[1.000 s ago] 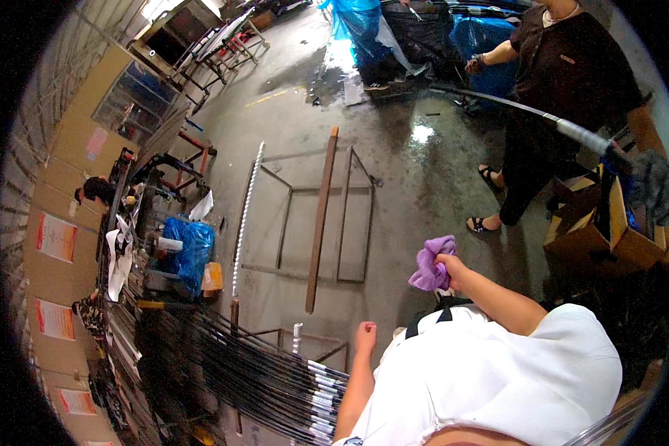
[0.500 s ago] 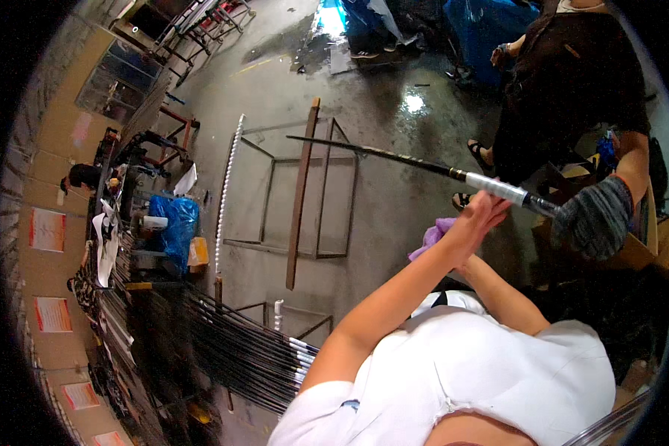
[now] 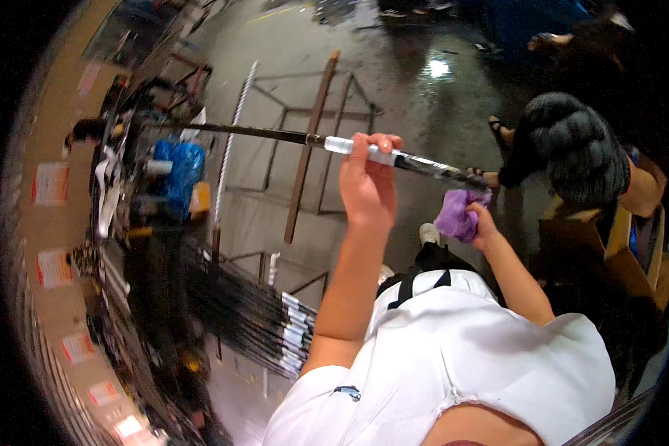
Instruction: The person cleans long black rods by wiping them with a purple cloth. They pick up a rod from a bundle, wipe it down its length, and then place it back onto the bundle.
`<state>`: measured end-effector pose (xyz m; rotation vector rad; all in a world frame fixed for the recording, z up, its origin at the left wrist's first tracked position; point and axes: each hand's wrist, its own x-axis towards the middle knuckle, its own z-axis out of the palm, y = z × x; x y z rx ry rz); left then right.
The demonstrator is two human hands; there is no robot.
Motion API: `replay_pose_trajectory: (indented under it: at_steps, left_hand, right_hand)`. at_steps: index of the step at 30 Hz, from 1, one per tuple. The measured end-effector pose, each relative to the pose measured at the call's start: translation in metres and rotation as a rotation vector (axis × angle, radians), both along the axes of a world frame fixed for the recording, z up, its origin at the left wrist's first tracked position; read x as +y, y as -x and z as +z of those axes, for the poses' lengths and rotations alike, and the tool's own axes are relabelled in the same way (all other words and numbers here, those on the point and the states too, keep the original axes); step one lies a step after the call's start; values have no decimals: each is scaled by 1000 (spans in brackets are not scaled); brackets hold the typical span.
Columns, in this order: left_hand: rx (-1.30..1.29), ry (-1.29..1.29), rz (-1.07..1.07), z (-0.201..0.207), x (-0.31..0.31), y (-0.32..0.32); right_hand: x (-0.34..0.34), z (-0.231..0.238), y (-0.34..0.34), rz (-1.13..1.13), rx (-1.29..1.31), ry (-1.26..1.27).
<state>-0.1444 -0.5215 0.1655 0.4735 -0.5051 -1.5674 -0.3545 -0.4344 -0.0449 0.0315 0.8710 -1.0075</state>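
A long black fishing rod [image 3: 275, 134] with a white-silver wrapped grip section crosses in front of me, its thin end pointing left. My left hand [image 3: 370, 182] is closed round the wrapped section. My right hand [image 3: 485, 227] grips a bunched purple cloth [image 3: 457, 216], held just below the rod's thick right end. Whether the cloth touches the rod I cannot tell. To the right, another person's grey knitted glove [image 3: 572, 149] is apart from the rod.
Several similar black rods with white ends [image 3: 293, 334] lie stacked at lower left. Beyond stands a thin metal frame [image 3: 342, 141] with a brown bar [image 3: 312, 149] and a white spiral-wrapped bar [image 3: 234, 141]. An open cardboard box [image 3: 583, 234] sits at right, near the other person.
The rod has swung and moved left, away from the other person's glove, which no longer holds its end. My left hand moved left with it; my right hand and cloth are now apart from my left.
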Motion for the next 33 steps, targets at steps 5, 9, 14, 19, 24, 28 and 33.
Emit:
replay_pose_trajectory:
  at_steps: [5, 9, 14, 19, 24, 28, 33]
  left_hand:
    - [-731, -216, 333, -29, 41, -85]
    - [-918, -120, 437, -37, 70, -98]
    - [-837, -66, 492, -38, 76, -132]
    - [-859, -74, 622, 5, 86, -180]
    - [-764, -78, 411, -1, 106, -184]
    - [-675, -195, 362, -9, 118, -172]
    - [-994, -450, 566, 13, 122, -205]
  right_hand:
    - [-63, 103, -46, 279, 38, 266]
    - [-68, 198, -147, 936, 386, 716]
    - [-37, 176, -232, 620, 209, 922]
    - [-12, 199, -232, 924, 118, 627]
    - [-3, 187, -237, 869, 213, 733]
    - [4, 176, -245, 956, 352, 968]
    - [-8, 148, -236, 867, 96, 298]
